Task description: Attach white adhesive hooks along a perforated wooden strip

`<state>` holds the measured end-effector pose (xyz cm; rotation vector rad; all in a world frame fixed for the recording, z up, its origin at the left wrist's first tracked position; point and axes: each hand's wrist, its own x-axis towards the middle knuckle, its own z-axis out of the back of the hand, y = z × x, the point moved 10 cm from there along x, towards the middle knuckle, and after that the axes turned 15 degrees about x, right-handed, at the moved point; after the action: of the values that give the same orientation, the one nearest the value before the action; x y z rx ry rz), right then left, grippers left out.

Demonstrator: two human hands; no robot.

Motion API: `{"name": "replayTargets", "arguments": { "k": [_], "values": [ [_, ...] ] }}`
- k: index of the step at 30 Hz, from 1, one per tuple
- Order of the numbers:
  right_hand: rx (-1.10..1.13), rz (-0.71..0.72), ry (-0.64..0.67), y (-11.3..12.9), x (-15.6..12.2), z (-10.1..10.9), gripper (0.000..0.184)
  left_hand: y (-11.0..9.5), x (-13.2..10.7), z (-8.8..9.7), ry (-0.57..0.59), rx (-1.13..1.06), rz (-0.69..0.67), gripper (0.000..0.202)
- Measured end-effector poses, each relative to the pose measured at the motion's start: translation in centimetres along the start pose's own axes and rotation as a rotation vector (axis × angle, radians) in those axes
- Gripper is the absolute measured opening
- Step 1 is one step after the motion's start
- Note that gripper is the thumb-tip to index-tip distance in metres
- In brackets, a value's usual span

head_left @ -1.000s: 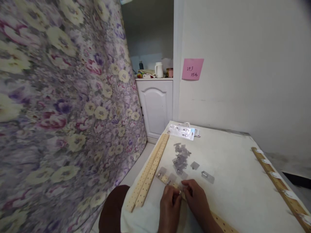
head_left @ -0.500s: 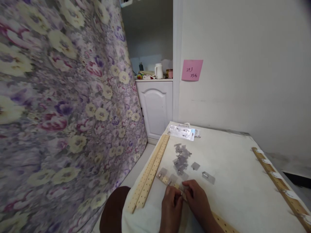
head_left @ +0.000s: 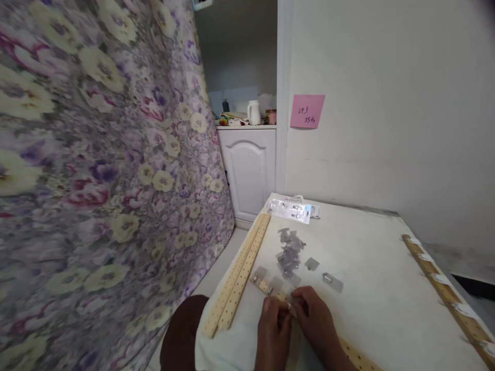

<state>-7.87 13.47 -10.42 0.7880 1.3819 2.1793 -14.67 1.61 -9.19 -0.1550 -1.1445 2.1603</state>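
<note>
My left hand (head_left: 274,327) is closed, fingertips pinched together at the perforated wooden strip (head_left: 264,286) in front of me. Opposite it, my right hand (head_left: 315,314) pinches at the same spot, and a small metal hook (head_left: 289,305) with a clear square backing shows between the fingertips. Much of that hook is hidden by my fingers. Farther left along this strip sit two more hooks with clear squares (head_left: 260,273). The strip passes under my right forearm and shows again at its near end (head_left: 358,356).
A pile of loose clear-backed hooks (head_left: 290,252) lies beyond my hands, with two single ones (head_left: 311,263) (head_left: 332,282) to the right. Two perforated strips (head_left: 242,273) line the left edge. Blister packs (head_left: 290,210) lie at the back; a strip with white discs (head_left: 444,288) runs along the right.
Both hands stay pinched at the same place on the strip, with only slight finger movement. The view has shifted very slightly.
</note>
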Motion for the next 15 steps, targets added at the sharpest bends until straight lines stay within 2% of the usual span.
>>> {"name": "replayTargets", "arguments": {
  "k": [9,15],
  "values": [
    [-0.014,-0.001,0.017,0.5,0.0,-0.1,0.018,0.9,-0.6,0.9,-0.055,0.027,0.044,0.008],
    [-0.014,-0.006,0.013,0.6,-0.1,0.0,0.018,2.0,-0.1,0.5,-0.011,0.01,0.111,0.018]
  ]
}}
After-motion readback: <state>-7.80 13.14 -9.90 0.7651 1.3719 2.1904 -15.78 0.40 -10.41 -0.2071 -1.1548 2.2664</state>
